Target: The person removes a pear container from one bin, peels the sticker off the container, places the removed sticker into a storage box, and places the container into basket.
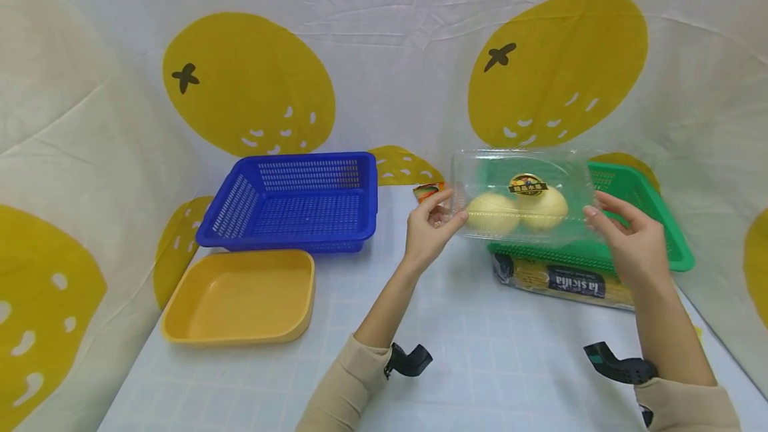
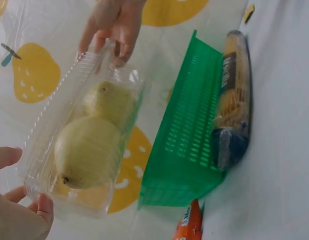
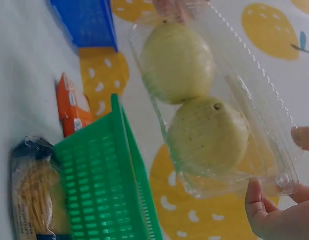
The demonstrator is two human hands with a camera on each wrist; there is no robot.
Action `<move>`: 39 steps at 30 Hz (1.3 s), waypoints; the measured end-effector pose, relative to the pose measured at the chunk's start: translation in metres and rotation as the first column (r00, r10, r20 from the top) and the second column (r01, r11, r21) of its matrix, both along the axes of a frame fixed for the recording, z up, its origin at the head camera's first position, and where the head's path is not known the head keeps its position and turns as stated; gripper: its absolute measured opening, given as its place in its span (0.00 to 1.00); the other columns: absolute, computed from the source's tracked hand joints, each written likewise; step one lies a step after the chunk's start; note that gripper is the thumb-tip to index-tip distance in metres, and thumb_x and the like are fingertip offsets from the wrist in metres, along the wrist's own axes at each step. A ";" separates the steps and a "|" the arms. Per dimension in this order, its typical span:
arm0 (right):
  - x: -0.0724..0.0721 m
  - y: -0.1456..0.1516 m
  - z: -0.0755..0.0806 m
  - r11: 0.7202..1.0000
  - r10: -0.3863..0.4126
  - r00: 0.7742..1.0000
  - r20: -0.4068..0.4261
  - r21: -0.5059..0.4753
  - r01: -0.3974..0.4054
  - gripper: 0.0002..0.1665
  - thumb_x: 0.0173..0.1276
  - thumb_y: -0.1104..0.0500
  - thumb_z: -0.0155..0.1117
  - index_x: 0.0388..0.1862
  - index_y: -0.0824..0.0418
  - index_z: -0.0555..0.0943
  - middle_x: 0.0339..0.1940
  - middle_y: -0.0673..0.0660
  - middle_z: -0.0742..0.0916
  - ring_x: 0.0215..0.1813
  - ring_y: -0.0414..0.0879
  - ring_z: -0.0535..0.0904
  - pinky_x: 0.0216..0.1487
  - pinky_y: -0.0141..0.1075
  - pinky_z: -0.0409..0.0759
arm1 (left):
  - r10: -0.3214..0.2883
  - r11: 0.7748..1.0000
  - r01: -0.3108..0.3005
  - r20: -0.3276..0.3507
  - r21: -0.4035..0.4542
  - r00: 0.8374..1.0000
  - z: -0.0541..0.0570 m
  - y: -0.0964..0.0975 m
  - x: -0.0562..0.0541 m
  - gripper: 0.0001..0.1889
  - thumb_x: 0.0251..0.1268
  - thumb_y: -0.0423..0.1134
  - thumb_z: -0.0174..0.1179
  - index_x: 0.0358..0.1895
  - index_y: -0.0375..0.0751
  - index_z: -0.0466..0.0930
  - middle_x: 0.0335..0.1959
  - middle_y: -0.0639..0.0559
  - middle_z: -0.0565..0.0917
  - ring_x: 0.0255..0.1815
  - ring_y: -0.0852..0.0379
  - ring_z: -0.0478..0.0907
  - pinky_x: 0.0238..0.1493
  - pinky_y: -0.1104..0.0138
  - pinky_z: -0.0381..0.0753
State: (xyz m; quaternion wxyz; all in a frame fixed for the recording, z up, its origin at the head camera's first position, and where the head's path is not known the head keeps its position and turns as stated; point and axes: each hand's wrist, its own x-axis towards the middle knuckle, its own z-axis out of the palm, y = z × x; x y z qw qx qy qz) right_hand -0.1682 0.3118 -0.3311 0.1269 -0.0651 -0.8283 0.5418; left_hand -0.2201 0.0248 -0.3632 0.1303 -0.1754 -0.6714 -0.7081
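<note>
A clear plastic clamshell box (image 1: 474,175) is held up in the air between both hands, in front of the green basket (image 1: 669,235). Inside it lie two round, pale yellow fruits (image 1: 492,214), and a dark and gold label sits on the lid. My left hand (image 1: 427,232) pinches the box's left end between thumb and fingers. At the opposite end, my right hand (image 1: 639,242) grips the edge the same way. Seen from the right wrist, the fruits (image 3: 207,135) touch each other, and the box (image 3: 274,165) looks tilted.
A bag of pasta (image 1: 576,282) lies along the green basket's near side. Behind my left hand shows an orange packet (image 1: 425,191), partly hidden. On the left, a blue basket (image 1: 288,242) stands behind a yellow tray (image 1: 240,337). A fruit-print cloth (image 1: 408,85) hangs behind.
</note>
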 end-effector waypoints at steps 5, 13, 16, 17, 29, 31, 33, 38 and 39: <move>0.008 -0.016 -0.006 1.000 0.017 1.000 -0.011 -0.012 -0.018 0.30 0.68 0.50 0.60 0.68 0.47 0.69 0.57 0.40 0.74 0.45 0.21 0.74 0.41 0.16 0.67 | 0.032 0.998 -0.032 -0.011 0.047 0.999 -0.006 -0.013 0.013 0.22 0.52 0.27 0.66 0.53 0.25 0.76 0.48 0.33 0.79 0.34 0.53 0.73 0.36 0.74 0.75; 0.013 -0.039 -0.016 0.996 0.051 0.995 -0.084 -0.067 -0.056 0.28 0.66 0.55 0.62 0.66 0.52 0.71 0.57 0.44 0.73 0.44 0.27 0.76 0.41 0.16 0.70 | 0.062 0.995 -0.064 0.025 0.076 0.998 -0.013 -0.034 0.029 0.22 0.52 0.25 0.65 0.52 0.24 0.75 0.45 0.32 0.77 0.36 0.55 0.71 0.38 0.75 0.74; 0.016 -0.047 -0.022 0.989 0.072 0.985 -0.156 -0.114 -0.090 0.27 0.65 0.61 0.63 0.64 0.56 0.73 0.53 0.43 0.73 0.42 0.30 0.76 0.40 0.16 0.72 | 0.069 0.994 -0.071 0.034 0.078 0.997 -0.016 -0.041 0.035 0.22 0.51 0.24 0.65 0.52 0.23 0.75 0.44 0.32 0.77 0.36 0.55 0.70 0.38 0.75 0.74; 0.016 -0.049 -0.024 0.985 0.083 0.980 -0.182 -0.137 -0.109 0.27 0.64 0.63 0.63 0.63 0.58 0.74 0.52 0.44 0.73 0.42 0.31 0.76 0.39 0.17 0.73 | 0.071 0.994 -0.073 0.031 0.081 0.997 -0.017 -0.044 0.037 0.22 0.50 0.24 0.65 0.52 0.23 0.75 0.44 0.32 0.77 0.36 0.56 0.70 0.38 0.75 0.74; 0.031 -0.088 -0.042 0.955 0.168 0.942 -0.291 -0.189 -0.229 0.26 0.59 0.74 0.63 0.58 0.74 0.73 0.46 0.52 0.74 0.42 0.34 0.79 0.42 0.20 0.77 | 0.131 0.984 -0.127 -0.020 0.125 0.991 -0.026 -0.081 0.066 0.22 0.47 0.17 0.63 0.51 0.20 0.74 0.41 0.32 0.76 0.37 0.57 0.69 0.41 0.76 0.73; 0.032 -0.094 -0.046 0.943 0.183 0.934 -0.306 -0.213 -0.254 0.26 0.58 0.75 0.63 0.57 0.77 0.72 0.46 0.53 0.74 0.42 0.34 0.79 0.42 0.21 0.77 | 0.143 0.983 -0.139 -0.028 0.121 0.989 -0.029 -0.087 0.071 0.23 0.47 0.17 0.63 0.51 0.19 0.74 0.42 0.31 0.76 0.38 0.58 0.69 0.42 0.75 0.73; 0.033 -0.099 -0.050 0.930 0.196 0.925 -0.326 -0.237 -0.280 0.27 0.56 0.78 0.63 0.56 0.78 0.72 0.45 0.54 0.74 0.41 0.36 0.79 0.42 0.22 0.78 | 0.150 0.983 -0.145 -0.032 0.117 0.988 -0.032 -0.094 0.075 0.23 0.46 0.17 0.64 0.51 0.19 0.74 0.43 0.31 0.76 0.39 0.58 0.70 0.43 0.75 0.73; 0.035 -0.110 -0.062 0.908 0.220 0.902 -0.370 -0.260 -0.329 0.28 0.52 0.82 0.63 0.54 0.81 0.71 0.44 0.56 0.76 0.40 0.38 0.79 0.44 0.24 0.79 | 0.159 0.982 -0.157 -0.013 0.103 0.987 -0.040 -0.108 0.084 0.23 0.46 0.17 0.64 0.51 0.20 0.74 0.46 0.35 0.77 0.42 0.55 0.71 0.46 0.74 0.73; 0.036 -0.112 -0.065 0.903 0.227 0.899 -0.374 -0.264 -0.338 0.28 0.51 0.82 0.63 0.54 0.82 0.71 0.44 0.56 0.76 0.40 0.39 0.79 0.44 0.24 0.79 | 0.163 0.981 -0.161 -0.010 0.104 0.987 -0.042 -0.111 0.086 0.23 0.46 0.16 0.63 0.51 0.20 0.74 0.46 0.37 0.78 0.42 0.55 0.71 0.46 0.74 0.73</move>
